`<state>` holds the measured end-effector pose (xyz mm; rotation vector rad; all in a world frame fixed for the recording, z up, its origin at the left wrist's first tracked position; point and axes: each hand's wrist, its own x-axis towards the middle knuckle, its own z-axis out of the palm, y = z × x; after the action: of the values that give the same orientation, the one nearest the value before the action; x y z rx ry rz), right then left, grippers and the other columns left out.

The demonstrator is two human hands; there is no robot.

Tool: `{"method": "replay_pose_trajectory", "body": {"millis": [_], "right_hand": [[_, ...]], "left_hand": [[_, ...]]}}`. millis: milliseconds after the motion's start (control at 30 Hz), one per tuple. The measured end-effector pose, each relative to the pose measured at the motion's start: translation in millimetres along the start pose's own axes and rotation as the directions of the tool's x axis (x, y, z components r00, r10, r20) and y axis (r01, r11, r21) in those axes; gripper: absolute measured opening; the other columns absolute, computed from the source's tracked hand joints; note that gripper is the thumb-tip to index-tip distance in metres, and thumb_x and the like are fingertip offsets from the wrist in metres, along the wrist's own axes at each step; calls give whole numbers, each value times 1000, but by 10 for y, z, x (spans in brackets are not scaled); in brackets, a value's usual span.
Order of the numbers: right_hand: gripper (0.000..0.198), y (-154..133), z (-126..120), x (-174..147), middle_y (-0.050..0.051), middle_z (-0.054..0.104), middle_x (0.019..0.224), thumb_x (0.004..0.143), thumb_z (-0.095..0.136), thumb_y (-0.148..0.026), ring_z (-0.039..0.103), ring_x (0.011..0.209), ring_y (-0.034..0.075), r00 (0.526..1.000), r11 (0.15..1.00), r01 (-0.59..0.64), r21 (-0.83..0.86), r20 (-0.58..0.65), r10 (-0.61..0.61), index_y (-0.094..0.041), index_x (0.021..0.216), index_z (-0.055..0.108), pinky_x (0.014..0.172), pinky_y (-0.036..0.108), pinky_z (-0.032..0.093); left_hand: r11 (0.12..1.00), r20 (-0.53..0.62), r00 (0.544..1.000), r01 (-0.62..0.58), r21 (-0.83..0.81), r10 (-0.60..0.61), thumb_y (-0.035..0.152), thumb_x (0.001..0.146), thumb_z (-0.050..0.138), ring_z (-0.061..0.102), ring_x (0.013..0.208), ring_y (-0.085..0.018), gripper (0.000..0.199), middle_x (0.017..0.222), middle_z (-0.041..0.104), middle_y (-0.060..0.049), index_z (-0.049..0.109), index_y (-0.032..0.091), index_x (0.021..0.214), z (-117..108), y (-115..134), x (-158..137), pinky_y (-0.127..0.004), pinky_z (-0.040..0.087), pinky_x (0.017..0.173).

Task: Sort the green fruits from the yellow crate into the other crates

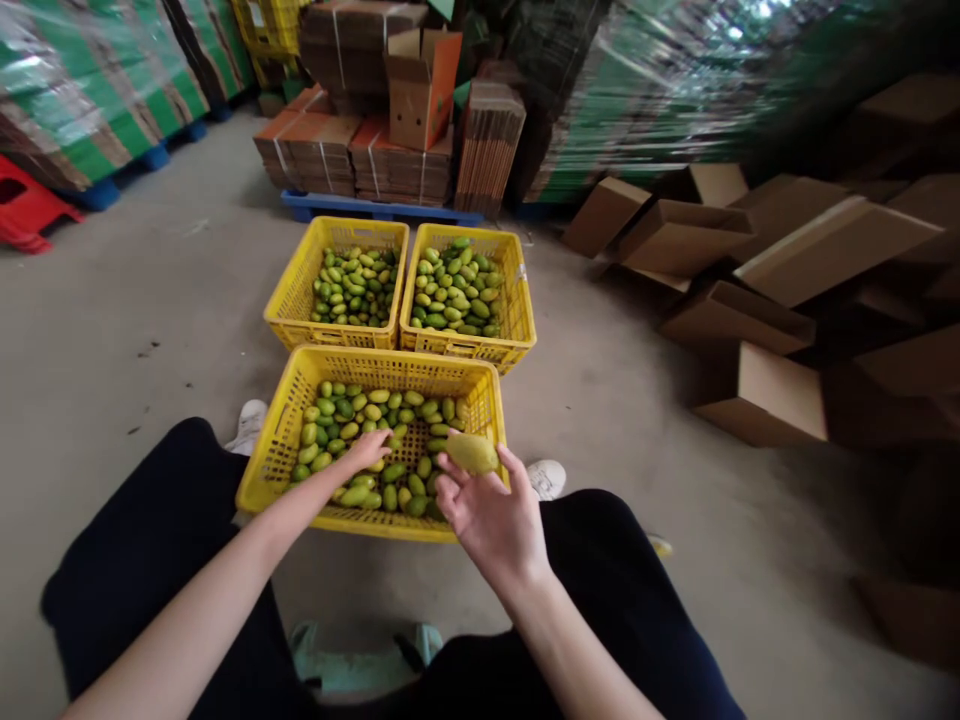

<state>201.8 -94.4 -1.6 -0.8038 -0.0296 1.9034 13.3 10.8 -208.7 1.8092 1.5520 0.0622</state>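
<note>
On the upturned fingers of my right hand [495, 510] rests a yellow-green mango [472, 454], the thumb beside its right end. It is held above the right side of the near yellow crate [397, 526]. My left hand [369, 450] reaches over the middle of that crate, its fingers stretched out and slightly apart, with nothing visible in them. Small green and yellowish mangoes [358, 496] lie around the crate floor, and the slotted bottom shows between them. Some mangoes are hidden beneath my hands.
Beyond stand two more yellow crates of mangoes, a left crate [330, 334] and a right crate [465, 345]. Flattened cartons [315, 150] are stacked on a blue pallet [375, 208]. Open cardboard boxes [776, 390] are heaped at right. A red stool [30, 205] stands far left.
</note>
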Motion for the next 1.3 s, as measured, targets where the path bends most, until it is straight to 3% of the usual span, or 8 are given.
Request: {"method": "replay_pose_trajectory", "body": {"millis": [167, 300, 400, 600, 767, 967, 1100, 1300], "right_hand": [[39, 37, 147, 20, 3, 68, 89, 73, 60, -35, 50, 55, 11, 977, 992, 89, -87, 203, -70, -25, 110, 66, 49, 24, 42], [43, 54, 212, 156, 2, 66, 76, 72, 57, -33, 42, 47, 10, 948, 948, 234, -216, 266, -173, -23, 114, 65, 42, 22, 33], [43, 63, 233, 276, 5, 70, 84, 70, 59, -33, 54, 60, 14, 908, 883, 375, -283, 307, -287, -19, 110, 68, 49, 25, 41], [54, 142, 163, 502, 0, 71, 115, 69, 78, -25, 64, 105, 21, 818, 602, 575, -554, 380, -431, -29, 121, 65, 97, 36, 47], [66, 250, 103, 693, 3, 72, 113, 61, 85, -23, 64, 110, 24, 794, 524, 605, -600, 403, -455, -28, 122, 63, 102, 43, 46], [40, 332, 206, 767, 5, 70, 112, 63, 83, -22, 61, 114, 24, 734, 433, 659, -615, 402, -547, -24, 100, 70, 106, 42, 44], [41, 337, 273, 775, 2, 70, 104, 60, 84, -22, 63, 102, 21, 749, 469, 641, -607, 362, -555, -24, 96, 66, 97, 38, 49], [32, 311, 219, 740, -5, 66, 79, 66, 78, -33, 61, 73, 15, 880, 765, 459, -452, 113, -462, -26, 86, 54, 67, 28, 49]], "left_hand": [[951, -164, 976, -181, -250, 143, 26, 84, 64, 64, 104, -16, 34, 125, 62, -10, 54, 18, 116, -656, 431, -89, -29, 52, 89], [669, -296, 916, -401, -626, 271, 33, 72, 76, 65, 95, -17, 45, 117, 61, -10, 55, 15, 107, -1284, 737, -558, -31, 53, 84], [586, -278, 911, -409, -700, 304, 41, 69, 77, 65, 90, -17, 52, 114, 62, -8, 57, 17, 110, -1499, 835, -991, -31, 53, 79], [622, -269, 930, -367, -692, 249, 46, 60, 82, 62, 79, -15, 59, 105, 65, -8, 66, 14, 108, -1363, 658, -1190, -31, 51, 74], [596, -325, 919, -391, -701, 222, 40, 62, 83, 62, 82, -14, 56, 116, 62, -9, 66, 18, 110, -1305, 504, -1074, -32, 52, 79], [576, -465, 857, -499, -647, 220, 31, 63, 84, 60, 99, -18, 44, 109, 63, -7, 68, 19, 102, -1289, 476, -1014, -31, 51, 88], [570, -435, 883, -453, -685, 178, 29, 62, 85, 63, 95, -18, 47, 108, 66, -7, 67, 18, 104, -1289, 477, -985, -32, 52, 86], [495, -283, 954, -296, -817, 102, 34, 64, 83, 65, 97, -19, 54, 110, 68, -8, 62, 16, 111, -1290, 446, -1015, -37, 50, 91]]}}
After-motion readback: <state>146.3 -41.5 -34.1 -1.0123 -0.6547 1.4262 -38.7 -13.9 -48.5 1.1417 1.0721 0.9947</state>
